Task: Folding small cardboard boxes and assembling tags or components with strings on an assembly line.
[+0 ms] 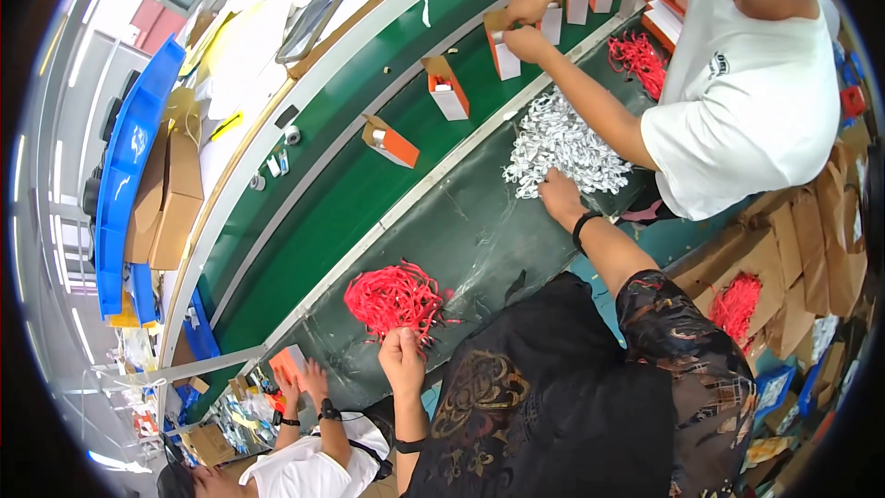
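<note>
Left hand (pixel 403 360) curled, fingers together, at the near edge of the red cords (pixel 392 300) (anything inside it is hidden); right hand (pixel 560 198) touching the white cords (pixel 567 148), heaped just past its fingertips; grip there, I cannot tell; both piles on the dark table (pixel 489 244).

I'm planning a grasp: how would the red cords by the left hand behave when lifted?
The red cords would probably flop, since the strands curl and bend. They're likely light, looking thin. Lying intertwined, several might lift together.
</note>
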Demonstrator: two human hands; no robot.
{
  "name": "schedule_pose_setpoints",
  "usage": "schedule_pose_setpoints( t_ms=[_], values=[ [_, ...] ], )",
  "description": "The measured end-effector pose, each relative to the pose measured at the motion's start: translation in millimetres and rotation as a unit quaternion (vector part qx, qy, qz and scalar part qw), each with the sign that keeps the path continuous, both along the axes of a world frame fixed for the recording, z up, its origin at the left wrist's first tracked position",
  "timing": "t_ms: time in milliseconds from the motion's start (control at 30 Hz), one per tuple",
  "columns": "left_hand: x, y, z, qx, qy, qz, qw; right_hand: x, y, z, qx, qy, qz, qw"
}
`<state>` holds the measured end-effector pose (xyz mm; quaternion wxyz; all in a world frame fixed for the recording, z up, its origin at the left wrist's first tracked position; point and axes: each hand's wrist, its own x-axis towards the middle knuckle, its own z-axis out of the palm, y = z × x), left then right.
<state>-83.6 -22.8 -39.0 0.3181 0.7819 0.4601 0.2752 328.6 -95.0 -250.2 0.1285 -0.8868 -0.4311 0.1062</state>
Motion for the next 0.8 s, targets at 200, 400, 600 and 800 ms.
schedule_pose_setpoints(
  t_ms=[200, 400, 600, 800],
  values=[
    [14.5, -0.2, 23.1, -0.283, -0.144, 0.084, 0.944, -25.2, 1.2, 11.5, 0.135, 0.079, -0.046, 0.987],
    [38.3, 15.2, 34.1, -0.216, -0.058, -0.063, 0.973, -67.6, 3.5, 111.1, 0.217, 0.691, -0.143, 0.675],
    [70.3, 29.5, 53.2, -0.234, -0.038, -0.165, 0.957, -107.5, 19.5, 199.8, 0.229, 0.503, 0.165, 0.817],
    [81.9, 31.0, 55.6, -0.181, -0.049, -0.177, 0.966, -140.6, 18.5, 236.3, 0.164, 0.514, 0.261, 0.8]
  ],
)
